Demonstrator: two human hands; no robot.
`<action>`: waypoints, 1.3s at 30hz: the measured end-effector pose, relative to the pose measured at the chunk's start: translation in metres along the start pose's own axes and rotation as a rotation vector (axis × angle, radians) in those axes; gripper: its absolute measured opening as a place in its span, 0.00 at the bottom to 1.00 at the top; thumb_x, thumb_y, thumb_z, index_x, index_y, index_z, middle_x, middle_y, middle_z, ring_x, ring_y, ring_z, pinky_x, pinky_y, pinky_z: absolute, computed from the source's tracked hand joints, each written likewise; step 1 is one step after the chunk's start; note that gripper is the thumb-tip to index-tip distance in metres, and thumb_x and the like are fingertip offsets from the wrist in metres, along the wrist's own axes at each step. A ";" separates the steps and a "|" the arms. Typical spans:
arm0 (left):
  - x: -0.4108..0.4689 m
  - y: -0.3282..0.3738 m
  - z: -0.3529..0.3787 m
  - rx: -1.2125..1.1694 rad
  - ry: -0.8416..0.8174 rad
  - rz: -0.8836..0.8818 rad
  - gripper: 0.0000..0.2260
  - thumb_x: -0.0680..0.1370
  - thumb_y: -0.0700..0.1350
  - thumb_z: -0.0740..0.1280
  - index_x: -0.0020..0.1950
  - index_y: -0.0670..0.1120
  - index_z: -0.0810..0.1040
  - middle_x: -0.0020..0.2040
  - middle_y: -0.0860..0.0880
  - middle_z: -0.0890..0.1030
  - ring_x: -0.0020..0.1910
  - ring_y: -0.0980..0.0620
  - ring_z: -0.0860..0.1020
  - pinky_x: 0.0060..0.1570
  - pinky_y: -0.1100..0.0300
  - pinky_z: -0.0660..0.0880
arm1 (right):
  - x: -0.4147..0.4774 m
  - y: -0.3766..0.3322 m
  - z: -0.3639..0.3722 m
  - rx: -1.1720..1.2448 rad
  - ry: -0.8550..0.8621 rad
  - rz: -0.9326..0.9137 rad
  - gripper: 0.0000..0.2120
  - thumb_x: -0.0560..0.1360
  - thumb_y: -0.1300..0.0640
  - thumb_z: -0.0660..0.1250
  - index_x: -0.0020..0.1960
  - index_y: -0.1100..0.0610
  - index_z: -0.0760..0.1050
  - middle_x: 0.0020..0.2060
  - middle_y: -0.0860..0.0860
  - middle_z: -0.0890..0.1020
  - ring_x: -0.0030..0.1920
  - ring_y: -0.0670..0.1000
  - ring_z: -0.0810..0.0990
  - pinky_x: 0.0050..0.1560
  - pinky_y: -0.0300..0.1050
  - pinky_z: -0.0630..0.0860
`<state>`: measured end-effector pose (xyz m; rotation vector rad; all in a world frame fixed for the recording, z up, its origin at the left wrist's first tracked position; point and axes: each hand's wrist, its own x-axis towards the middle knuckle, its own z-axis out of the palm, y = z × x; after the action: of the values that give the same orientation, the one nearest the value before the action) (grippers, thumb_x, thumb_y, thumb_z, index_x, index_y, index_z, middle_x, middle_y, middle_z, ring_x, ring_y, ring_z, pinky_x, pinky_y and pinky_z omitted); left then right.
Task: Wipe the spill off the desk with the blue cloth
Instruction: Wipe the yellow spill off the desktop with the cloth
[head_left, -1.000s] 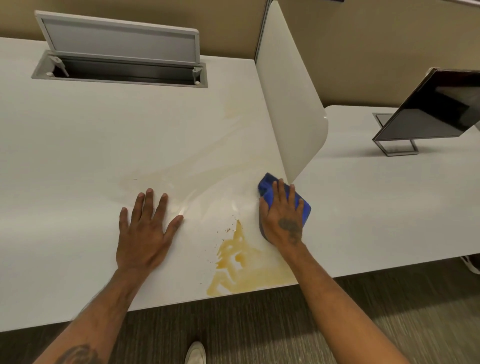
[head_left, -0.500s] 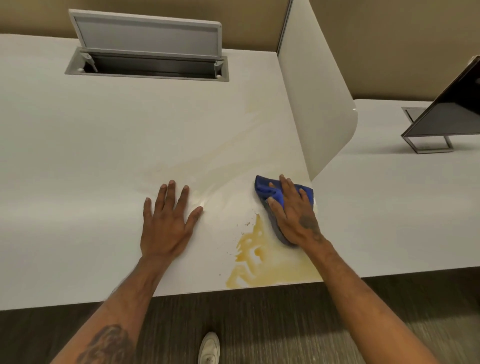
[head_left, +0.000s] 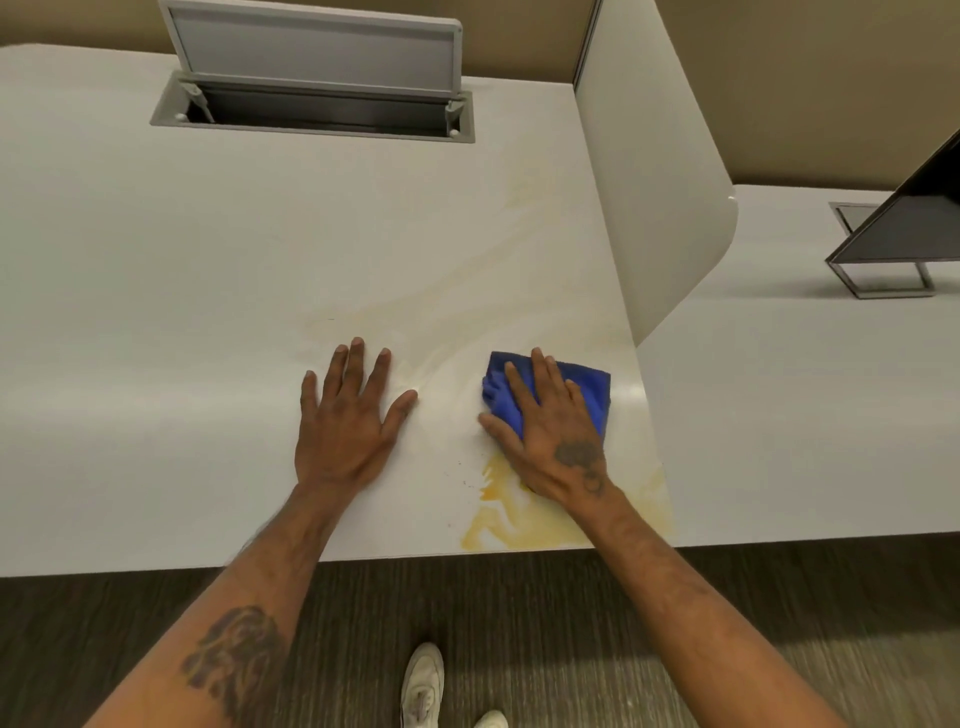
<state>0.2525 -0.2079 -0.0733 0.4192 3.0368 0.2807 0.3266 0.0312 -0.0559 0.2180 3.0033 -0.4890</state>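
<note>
A blue cloth (head_left: 587, 387) lies flat on the white desk (head_left: 156, 312) near its front right corner. My right hand (head_left: 550, 431) presses down on the cloth with fingers spread, covering its near half. A yellow-orange spill (head_left: 498, 525) pools at the desk's front edge, just below that hand. Faint yellowish smears (head_left: 467, 306) run diagonally up toward the back. My left hand (head_left: 348, 421) rests flat on the desk, palm down, to the left of the cloth, holding nothing.
A white divider panel (head_left: 654, 171) stands along the desk's right edge. An open cable hatch (head_left: 311, 104) sits at the back. A dark monitor (head_left: 904, 223) stands on the neighbouring desk to the right. Carpet and my shoes (head_left: 423, 686) are below.
My right hand has slid the blue cloth toward me and slightly left, over the top of the yellow pool. The left hand has stayed flat on the desk.
</note>
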 end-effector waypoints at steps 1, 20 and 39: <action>0.000 0.000 0.000 0.004 0.002 0.000 0.33 0.80 0.68 0.39 0.81 0.54 0.49 0.82 0.48 0.49 0.81 0.50 0.47 0.77 0.43 0.46 | 0.002 -0.008 0.004 -0.061 -0.008 0.007 0.40 0.75 0.27 0.43 0.81 0.47 0.46 0.81 0.52 0.45 0.80 0.52 0.44 0.78 0.51 0.43; -0.001 0.001 -0.006 -0.012 -0.029 0.023 0.31 0.81 0.63 0.40 0.81 0.52 0.48 0.82 0.47 0.48 0.81 0.48 0.46 0.76 0.43 0.43 | -0.041 -0.044 0.019 -0.035 -0.119 -0.236 0.31 0.78 0.37 0.44 0.79 0.43 0.49 0.80 0.46 0.47 0.80 0.47 0.42 0.77 0.49 0.37; -0.003 0.002 -0.007 -0.019 -0.033 0.030 0.31 0.81 0.64 0.40 0.81 0.51 0.48 0.82 0.46 0.48 0.81 0.47 0.46 0.77 0.41 0.45 | -0.073 -0.018 0.008 0.029 -0.053 -0.085 0.29 0.77 0.42 0.52 0.77 0.41 0.59 0.80 0.45 0.52 0.80 0.46 0.49 0.79 0.53 0.41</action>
<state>0.2548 -0.2081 -0.0656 0.4638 2.9949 0.3016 0.3957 0.0024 -0.0493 0.0778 2.9647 -0.5383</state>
